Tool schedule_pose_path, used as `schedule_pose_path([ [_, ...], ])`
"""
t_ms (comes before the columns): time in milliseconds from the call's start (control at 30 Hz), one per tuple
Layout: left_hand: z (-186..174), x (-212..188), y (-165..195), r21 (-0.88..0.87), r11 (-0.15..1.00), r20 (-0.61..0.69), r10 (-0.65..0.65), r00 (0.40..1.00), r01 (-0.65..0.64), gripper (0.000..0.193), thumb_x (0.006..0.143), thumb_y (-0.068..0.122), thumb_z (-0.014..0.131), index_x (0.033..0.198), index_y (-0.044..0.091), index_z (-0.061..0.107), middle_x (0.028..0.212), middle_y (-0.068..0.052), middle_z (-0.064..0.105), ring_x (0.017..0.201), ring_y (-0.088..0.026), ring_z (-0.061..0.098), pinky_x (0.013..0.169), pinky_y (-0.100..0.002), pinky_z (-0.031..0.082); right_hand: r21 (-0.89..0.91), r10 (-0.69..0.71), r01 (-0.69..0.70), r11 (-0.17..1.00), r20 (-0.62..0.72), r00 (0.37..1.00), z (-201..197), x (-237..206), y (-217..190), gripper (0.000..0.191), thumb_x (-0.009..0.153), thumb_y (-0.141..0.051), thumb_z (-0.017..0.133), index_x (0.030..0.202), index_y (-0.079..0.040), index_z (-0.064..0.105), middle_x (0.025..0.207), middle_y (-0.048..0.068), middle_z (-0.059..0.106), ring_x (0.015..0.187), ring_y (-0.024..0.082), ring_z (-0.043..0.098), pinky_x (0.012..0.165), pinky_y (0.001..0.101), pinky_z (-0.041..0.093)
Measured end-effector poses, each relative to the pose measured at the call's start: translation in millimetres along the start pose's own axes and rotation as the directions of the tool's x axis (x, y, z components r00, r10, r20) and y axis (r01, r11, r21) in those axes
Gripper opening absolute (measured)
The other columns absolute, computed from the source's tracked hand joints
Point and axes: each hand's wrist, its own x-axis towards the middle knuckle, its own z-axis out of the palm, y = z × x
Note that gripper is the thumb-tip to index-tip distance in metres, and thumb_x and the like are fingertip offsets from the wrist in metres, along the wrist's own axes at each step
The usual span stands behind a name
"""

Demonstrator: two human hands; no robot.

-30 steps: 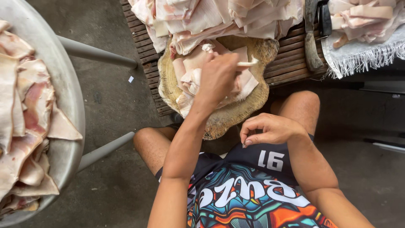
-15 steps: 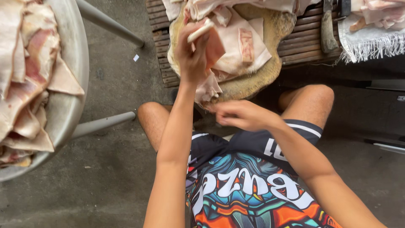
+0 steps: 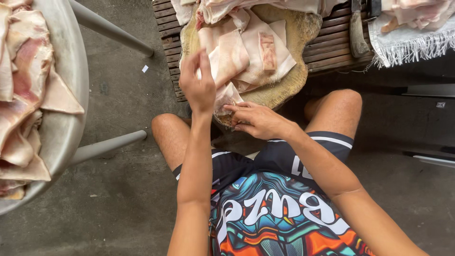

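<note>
Fingers: the left hand (image 3: 199, 87) has its fingers curled round the edge of a pale slab of raw meat (image 3: 226, 59), lifting it; the right hand (image 3: 258, 121) pinches the slab's lower end between narrow fingertips.
Meat slab: held over the near edge of the chopping block, pink-white, soft and folded, with a fatty rind.
Chopping block (image 3: 303, 35): round slice of tree trunk, yellow-brown, rough and worn at the rim, carrying more limp slabs of meat.
Bench (image 3: 332, 50): dark wooden slats under the block, ridged and weathered.
Cleaver (image 3: 358, 33): lies flat on the slats just right of the block, dull grey blade.
Cloth (image 3: 412, 45): white, with a frayed fringe, at the bench's right end, more meat on it.
Basin (image 3: 66, 76): large round metal bowl at the left, smooth and grey, on slanting metal legs, heaped with pink and white meat pieces.
Paper scrap (image 3: 145, 68): small white square on the floor between basin and bench.
Floor (image 3: 118, 208): grey concrete, stained.
Clothes: dark shorts and a brightly patterned shirt with large white lettering.
</note>
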Motion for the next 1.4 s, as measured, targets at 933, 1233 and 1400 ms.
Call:
schedule_pose_path([
  [933, -7.7, -45.8, 57.2, -0.789, -0.066, 0.583, -0.392, 0.711, 0.611, 0.028, 0.093, 0.013, 0.064, 0.119, 0.002, 0.067, 0.108, -0.016, 0.074, 0.112, -0.038, 0.070, 0.100, -0.054, 0.056, 0.925, 0.192, 0.163, 0.343, -0.239, 0.952, -33.0, -115.6, 23.7, 0.009, 0.102, -0.005, 0.068, 0.108, 0.001, 0.068, 0.110, 0.013, 0.066, 0.097, 0.020, 0.065, 0.078, 0.0328, 0.058],
  [1233, -37.3, -83.2, 16.0, -0.763, 0.287, 0.437, -0.430, 0.790, 0.579, 0.015, 0.103, 0.002, 0.071, 0.116, -0.004, 0.070, 0.113, -0.014, 0.074, 0.102, -0.021, 0.072, 0.097, -0.039, 0.058, 0.863, 0.265, 0.040, 0.504, -0.198, 0.944, -32.3, -99.7, -1.1, 0.009, 0.101, 0.000, 0.066, 0.111, 0.000, 0.067, 0.110, 0.011, 0.065, 0.096, 0.016, 0.065, 0.078, 0.0290, 0.059],
  [1400, -58.1, -99.7, 23.5, -0.520, 0.451, 0.567, -0.453, 0.688, 0.726, 0.024, 0.092, 0.000, 0.072, 0.116, 0.000, 0.072, 0.105, -0.009, 0.075, 0.093, -0.016, 0.073, 0.086, -0.031, 0.063, 0.767, 0.339, -0.126, 0.629, -0.125, 0.933, -24.1, -83.4, -1.4, 0.010, 0.100, 0.000, 0.065, 0.110, 0.000, 0.068, 0.109, 0.010, 0.069, 0.091, 0.016, 0.066, 0.078, 0.0274, 0.057],
])
